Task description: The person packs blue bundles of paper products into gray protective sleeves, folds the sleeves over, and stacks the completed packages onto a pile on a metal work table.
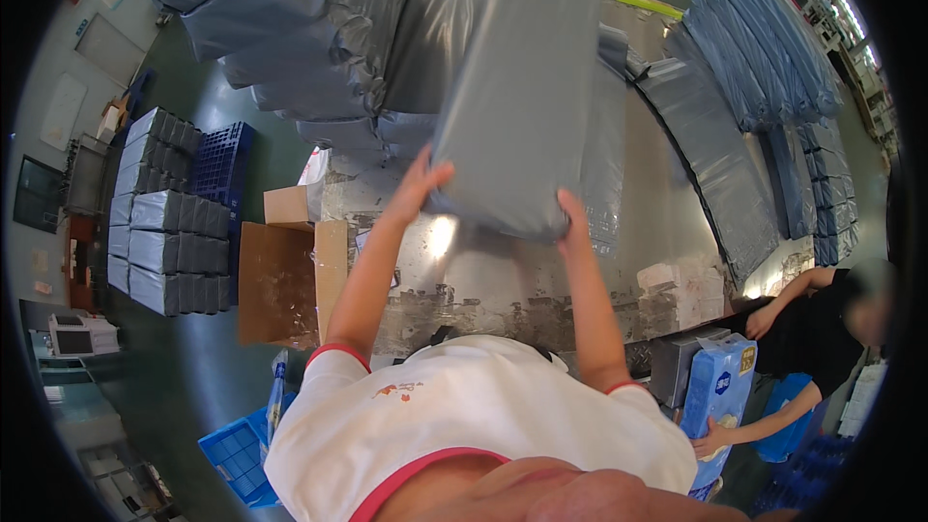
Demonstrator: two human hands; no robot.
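Observation:
A long, grey plastic-wrapped package (522, 87) is between my hands, tilted away from me over the worktable (464, 271). My left hand (418, 186) grips its near left corner, the thumb lying on the near face. At the near right corner my right hand (572, 220) presses against the side; some of its fingers are hidden behind the package. Beyond and to the left, a tall stack of similar grey packages (290, 29) stands close to the held one. Another flat grey plastic sheet or bag (603, 155) lies just to its right.
An open cardboard box (277, 280) stands left of the table. Farther left are bundled grey packages (169, 213) and a blue pallet (220, 164). Grey bags (710, 155) lie along the right. At lower right a co-worker (802, 329) touches a blue package (717, 396). A blue crate (237, 454) sits lower left.

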